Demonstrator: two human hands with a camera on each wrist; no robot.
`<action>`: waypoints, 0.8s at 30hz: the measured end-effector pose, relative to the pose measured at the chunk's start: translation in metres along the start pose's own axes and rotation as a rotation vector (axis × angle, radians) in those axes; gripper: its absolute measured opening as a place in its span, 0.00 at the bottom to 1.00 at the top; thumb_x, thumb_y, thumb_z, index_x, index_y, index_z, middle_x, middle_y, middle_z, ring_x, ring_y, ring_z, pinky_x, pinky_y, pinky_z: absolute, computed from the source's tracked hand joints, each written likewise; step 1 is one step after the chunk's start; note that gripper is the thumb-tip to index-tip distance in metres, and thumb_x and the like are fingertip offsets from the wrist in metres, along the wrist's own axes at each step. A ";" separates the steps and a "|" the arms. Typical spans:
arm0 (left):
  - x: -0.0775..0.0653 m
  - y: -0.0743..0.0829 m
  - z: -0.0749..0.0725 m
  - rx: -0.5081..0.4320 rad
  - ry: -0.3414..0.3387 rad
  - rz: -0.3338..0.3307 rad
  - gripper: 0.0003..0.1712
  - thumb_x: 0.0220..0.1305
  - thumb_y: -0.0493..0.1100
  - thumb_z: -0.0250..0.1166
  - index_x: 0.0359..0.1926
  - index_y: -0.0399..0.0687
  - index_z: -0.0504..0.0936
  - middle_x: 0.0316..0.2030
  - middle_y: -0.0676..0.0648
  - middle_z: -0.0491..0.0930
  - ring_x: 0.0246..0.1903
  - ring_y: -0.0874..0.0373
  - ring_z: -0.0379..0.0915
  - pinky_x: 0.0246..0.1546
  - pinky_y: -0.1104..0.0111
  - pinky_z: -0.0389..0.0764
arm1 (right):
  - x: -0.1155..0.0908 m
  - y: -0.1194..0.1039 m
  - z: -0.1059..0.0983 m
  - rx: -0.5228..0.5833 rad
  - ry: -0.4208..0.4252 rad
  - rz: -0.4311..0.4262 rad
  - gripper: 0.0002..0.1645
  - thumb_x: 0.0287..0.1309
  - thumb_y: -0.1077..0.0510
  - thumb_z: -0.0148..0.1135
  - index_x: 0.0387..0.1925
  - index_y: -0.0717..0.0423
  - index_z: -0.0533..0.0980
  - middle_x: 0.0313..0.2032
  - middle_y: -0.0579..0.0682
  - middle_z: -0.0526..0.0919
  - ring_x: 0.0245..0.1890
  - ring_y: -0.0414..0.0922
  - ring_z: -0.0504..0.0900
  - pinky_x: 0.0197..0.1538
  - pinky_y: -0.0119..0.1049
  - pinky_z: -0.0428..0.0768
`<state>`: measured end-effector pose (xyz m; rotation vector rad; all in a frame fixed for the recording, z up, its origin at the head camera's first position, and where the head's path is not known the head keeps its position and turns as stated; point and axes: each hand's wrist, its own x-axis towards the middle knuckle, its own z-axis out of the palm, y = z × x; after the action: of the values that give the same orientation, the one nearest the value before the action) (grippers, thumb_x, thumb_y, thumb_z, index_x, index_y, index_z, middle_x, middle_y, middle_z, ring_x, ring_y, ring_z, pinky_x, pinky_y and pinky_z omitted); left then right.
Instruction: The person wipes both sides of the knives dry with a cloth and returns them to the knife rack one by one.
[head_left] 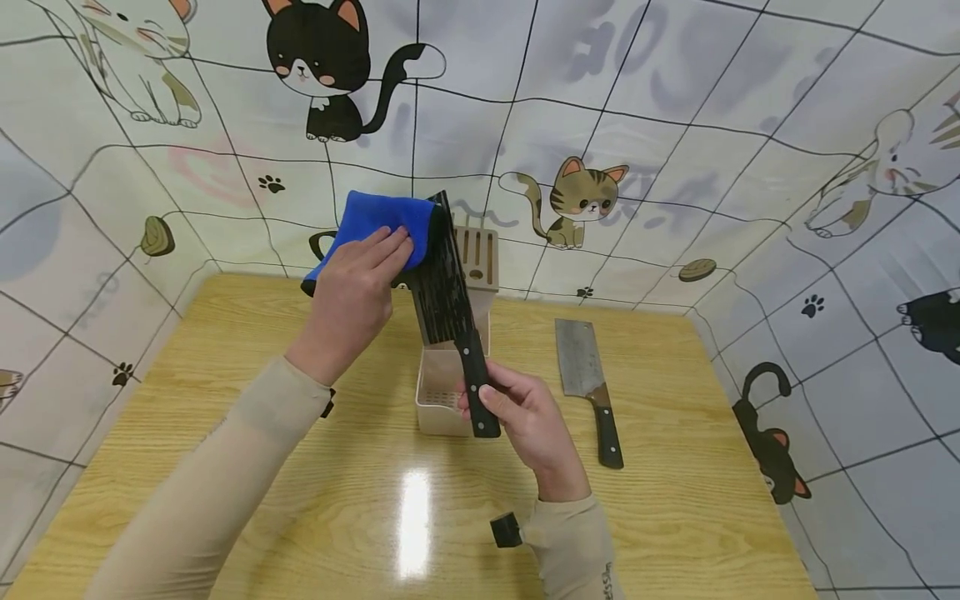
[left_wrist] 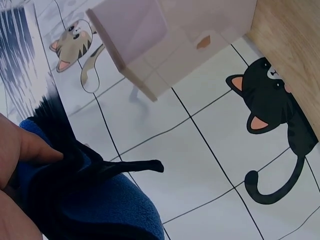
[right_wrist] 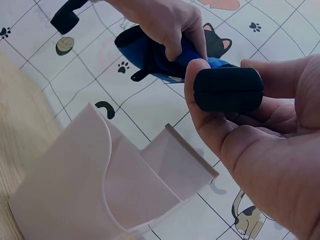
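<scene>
My right hand (head_left: 534, 421) grips the black riveted handle of a broad-bladed kitchen knife (head_left: 442, 296), blade pointing up and away. The handle's butt end (right_wrist: 228, 90) faces the right wrist camera, with fingers and thumb around it. My left hand (head_left: 354, 287) holds a blue cloth (head_left: 367, 208) with black edging against the blade near its tip. In the left wrist view, the thumb presses on the folded cloth (left_wrist: 110, 200) beside the shiny blade (left_wrist: 25, 55). The cloth hides part of the blade.
Behind and below the knife stands a pale knife holder (head_left: 442, 421) with a slotted top. A cleaver (head_left: 577, 358) with a black handle lies on the wooden table (head_left: 337, 500) to the right. Cat-patterned sheeting (head_left: 480, 108) encloses the table's back and sides.
</scene>
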<state>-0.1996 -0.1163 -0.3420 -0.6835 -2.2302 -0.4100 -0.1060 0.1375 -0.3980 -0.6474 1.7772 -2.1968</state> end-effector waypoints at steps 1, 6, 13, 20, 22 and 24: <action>-0.001 0.002 0.000 -0.002 -0.009 0.005 0.24 0.67 0.22 0.56 0.61 0.35 0.83 0.60 0.37 0.82 0.61 0.40 0.79 0.60 0.48 0.80 | 0.000 0.000 0.000 0.004 0.003 -0.002 0.26 0.76 0.68 0.49 0.69 0.81 0.64 0.45 0.49 0.85 0.42 0.42 0.85 0.49 0.35 0.87; -0.007 0.012 0.000 -0.005 -0.033 0.030 0.24 0.67 0.23 0.60 0.62 0.36 0.83 0.61 0.38 0.82 0.62 0.41 0.79 0.62 0.50 0.80 | 0.002 -0.002 0.001 0.009 0.026 -0.008 0.25 0.76 0.68 0.49 0.66 0.82 0.66 0.44 0.51 0.85 0.42 0.43 0.86 0.49 0.36 0.87; -0.015 0.027 0.005 -0.025 -0.031 0.088 0.24 0.65 0.23 0.62 0.61 0.36 0.84 0.60 0.39 0.83 0.62 0.41 0.79 0.63 0.50 0.79 | 0.003 -0.004 0.001 0.004 0.089 0.007 0.23 0.76 0.67 0.50 0.64 0.80 0.69 0.44 0.55 0.84 0.41 0.45 0.85 0.48 0.38 0.88; -0.021 0.038 0.007 -0.041 -0.030 0.117 0.24 0.65 0.23 0.63 0.60 0.38 0.84 0.59 0.40 0.83 0.61 0.42 0.79 0.61 0.51 0.80 | 0.004 -0.007 0.001 0.013 0.142 0.006 0.22 0.76 0.67 0.50 0.64 0.79 0.69 0.44 0.59 0.83 0.41 0.45 0.85 0.48 0.39 0.88; -0.021 0.040 0.008 -0.040 -0.026 0.128 0.23 0.66 0.24 0.63 0.60 0.38 0.84 0.59 0.40 0.83 0.61 0.42 0.79 0.61 0.51 0.80 | 0.004 -0.008 0.001 0.017 0.154 0.007 0.23 0.76 0.67 0.50 0.65 0.79 0.69 0.45 0.59 0.83 0.41 0.45 0.85 0.48 0.39 0.88; -0.022 0.041 0.009 -0.034 -0.017 0.134 0.23 0.66 0.24 0.63 0.60 0.38 0.84 0.59 0.40 0.83 0.61 0.42 0.79 0.61 0.51 0.81 | 0.004 -0.010 0.001 0.019 0.162 0.012 0.23 0.75 0.68 0.50 0.65 0.80 0.68 0.45 0.60 0.83 0.41 0.44 0.86 0.48 0.39 0.88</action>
<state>-0.1683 -0.0867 -0.3607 -0.8523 -2.1825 -0.3768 -0.1077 0.1369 -0.3875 -0.4651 1.8287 -2.3140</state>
